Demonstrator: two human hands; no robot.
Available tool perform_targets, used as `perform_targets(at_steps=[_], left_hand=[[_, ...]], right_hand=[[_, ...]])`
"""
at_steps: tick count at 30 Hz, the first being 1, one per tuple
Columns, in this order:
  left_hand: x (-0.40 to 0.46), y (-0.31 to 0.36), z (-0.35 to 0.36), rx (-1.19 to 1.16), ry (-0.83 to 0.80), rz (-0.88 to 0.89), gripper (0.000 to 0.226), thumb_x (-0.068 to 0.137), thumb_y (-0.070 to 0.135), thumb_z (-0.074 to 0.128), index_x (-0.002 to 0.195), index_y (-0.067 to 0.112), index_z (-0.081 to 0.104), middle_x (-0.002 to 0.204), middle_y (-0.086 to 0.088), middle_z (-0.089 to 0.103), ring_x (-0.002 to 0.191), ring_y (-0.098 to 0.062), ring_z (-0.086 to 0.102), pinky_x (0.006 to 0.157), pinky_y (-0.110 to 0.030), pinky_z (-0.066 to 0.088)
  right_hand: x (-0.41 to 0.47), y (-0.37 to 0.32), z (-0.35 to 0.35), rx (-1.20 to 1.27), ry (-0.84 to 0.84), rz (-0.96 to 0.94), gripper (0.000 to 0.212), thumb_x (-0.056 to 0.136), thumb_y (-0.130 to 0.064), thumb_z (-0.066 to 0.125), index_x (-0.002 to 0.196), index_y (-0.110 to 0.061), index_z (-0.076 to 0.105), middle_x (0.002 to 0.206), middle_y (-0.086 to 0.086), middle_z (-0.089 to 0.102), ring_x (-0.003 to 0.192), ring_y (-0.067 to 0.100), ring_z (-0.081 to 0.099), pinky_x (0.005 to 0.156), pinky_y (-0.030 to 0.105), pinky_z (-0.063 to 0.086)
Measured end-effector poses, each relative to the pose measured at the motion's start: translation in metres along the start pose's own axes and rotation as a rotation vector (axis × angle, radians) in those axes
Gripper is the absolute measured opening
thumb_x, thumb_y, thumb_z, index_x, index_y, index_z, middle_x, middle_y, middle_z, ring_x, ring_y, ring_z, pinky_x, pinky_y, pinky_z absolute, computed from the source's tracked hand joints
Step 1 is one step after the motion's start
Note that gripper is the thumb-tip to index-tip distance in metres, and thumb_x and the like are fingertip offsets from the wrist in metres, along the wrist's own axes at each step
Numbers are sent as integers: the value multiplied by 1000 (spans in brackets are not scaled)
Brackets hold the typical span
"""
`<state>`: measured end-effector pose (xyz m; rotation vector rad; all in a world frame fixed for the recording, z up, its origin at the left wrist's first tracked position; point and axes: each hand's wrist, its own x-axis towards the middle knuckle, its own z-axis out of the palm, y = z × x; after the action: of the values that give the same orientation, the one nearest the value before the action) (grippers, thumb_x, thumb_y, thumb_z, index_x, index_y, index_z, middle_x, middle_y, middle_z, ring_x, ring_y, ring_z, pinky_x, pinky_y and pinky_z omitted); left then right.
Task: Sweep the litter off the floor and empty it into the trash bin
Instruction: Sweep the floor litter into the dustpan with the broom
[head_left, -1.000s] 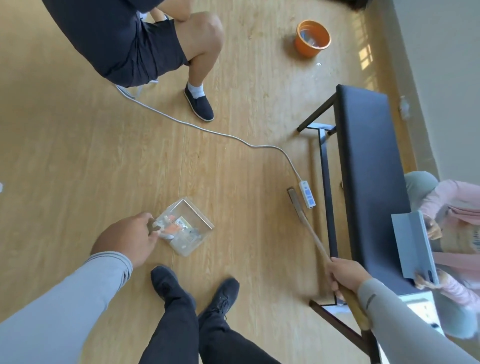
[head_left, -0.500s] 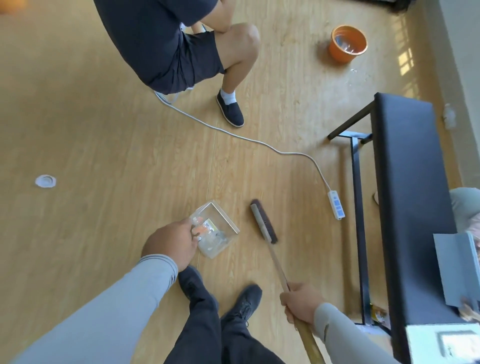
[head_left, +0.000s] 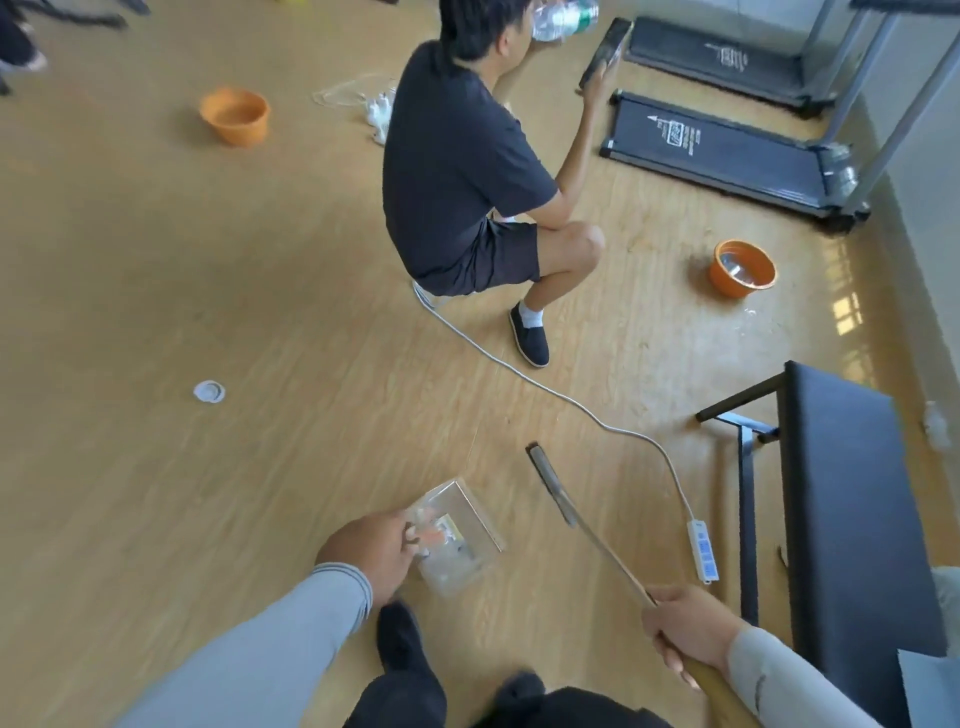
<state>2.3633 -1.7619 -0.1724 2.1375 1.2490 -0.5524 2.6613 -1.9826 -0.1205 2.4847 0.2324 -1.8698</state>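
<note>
My left hand (head_left: 371, 553) grips the handle of a clear plastic dustpan (head_left: 460, 538) held low over the wooden floor; bits of litter lie inside it. My right hand (head_left: 685, 631) grips the wooden handle of a broom (head_left: 592, 535), whose dark narrow head (head_left: 551, 483) rests on the floor just right of the dustpan. A small round white lid (head_left: 209, 391) lies on the floor far to the left. An orange trash bin (head_left: 743, 267) with something clear inside stands at the right, near the wall. A second orange bin (head_left: 236, 115) stands at the far left.
A person in dark clothes (head_left: 467, 171) crouches in the middle. A white cable (head_left: 524, 379) runs from them to a power strip (head_left: 704, 548). A black bench (head_left: 852, 514) stands at the right, treadmills (head_left: 722, 150) at the back. My dark shoes (head_left: 402, 642) are below.
The view has tilted up, showing more of the room. The broom head swung left from beside the power strip to beside the dustpan. My left hand still holds the dustpan.
</note>
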Motion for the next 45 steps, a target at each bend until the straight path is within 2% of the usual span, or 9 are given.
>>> perform_targets(at_steps=[3, 6, 13, 15, 18, 21, 29, 35, 45], left_hand=[[-29, -25, -15, -129, 57, -114, 26, 98, 42, 54, 120, 30, 59, 107, 10, 69, 94, -17, 67, 77, -29, 52], [-58, -43, -19, -239, 144, -238, 16, 96, 44, 57, 108, 34, 58, 91, 13, 63, 83, -16, 63, 67, -28, 47], [-133, -43, 2, -380, 332, -508, 22, 97, 45, 57, 114, 32, 59, 98, 11, 66, 87, -15, 64, 71, -29, 49], [-152, -39, 12, -403, 382, -594, 29, 98, 46, 56, 121, 29, 59, 107, 8, 68, 93, -18, 65, 69, -29, 44], [-174, -38, 26, -430, 442, -699, 25, 98, 46, 55, 115, 27, 60, 91, 9, 61, 82, -18, 60, 62, -29, 38], [-197, -43, 38, -467, 464, -801, 17, 97, 46, 55, 99, 30, 57, 84, 10, 62, 78, -18, 62, 59, -29, 42], [-234, -99, 60, -624, 502, -984, 13, 99, 41, 56, 105, 30, 57, 81, 10, 66, 70, -14, 65, 63, -30, 54], [-240, -163, 63, -730, 539, -1019, 12, 97, 41, 55, 97, 30, 59, 87, 10, 68, 78, -14, 67, 77, -37, 58], [-227, -236, 30, -761, 547, -1025, 12, 98, 40, 53, 96, 29, 57, 80, 8, 67, 70, -14, 65, 69, -33, 57]], right_hand=[[-4, -30, -2, -99, 47, -65, 20, 94, -6, 45, 78, -5, 57, 58, 7, 58, 41, 9, 54, 55, 19, 45], [4, -48, -6, -191, 90, -137, 26, 93, -1, 46, 68, -5, 52, 44, 6, 54, 30, 16, 48, 38, 21, 40], [17, -98, -14, -308, 10, -251, 35, 89, -3, 50, 54, -3, 53, 45, 14, 49, 36, 19, 39, 40, 20, 33], [22, -113, -12, -383, -11, -274, 35, 91, -6, 49, 56, -3, 54, 45, 14, 49, 34, 19, 39, 40, 19, 33], [26, -137, -2, -453, -60, -317, 27, 94, -10, 52, 71, 1, 59, 49, 15, 52, 37, 22, 42, 42, 24, 39], [22, -156, 16, -511, -89, -355, 21, 95, -12, 53, 82, 3, 60, 51, 14, 53, 42, 24, 43, 43, 27, 39], [12, -230, 90, -496, -126, -356, 18, 93, -11, 59, 79, 0, 60, 58, 14, 54, 44, 23, 42, 43, 25, 33], [-9, -302, 148, -567, -100, -320, 18, 90, -14, 60, 75, -4, 59, 62, 12, 57, 45, 21, 46, 46, 24, 35], [-45, -387, 195, -521, -53, -405, 15, 93, -14, 57, 84, -2, 59, 62, 10, 56, 40, 18, 48, 41, 22, 37]])
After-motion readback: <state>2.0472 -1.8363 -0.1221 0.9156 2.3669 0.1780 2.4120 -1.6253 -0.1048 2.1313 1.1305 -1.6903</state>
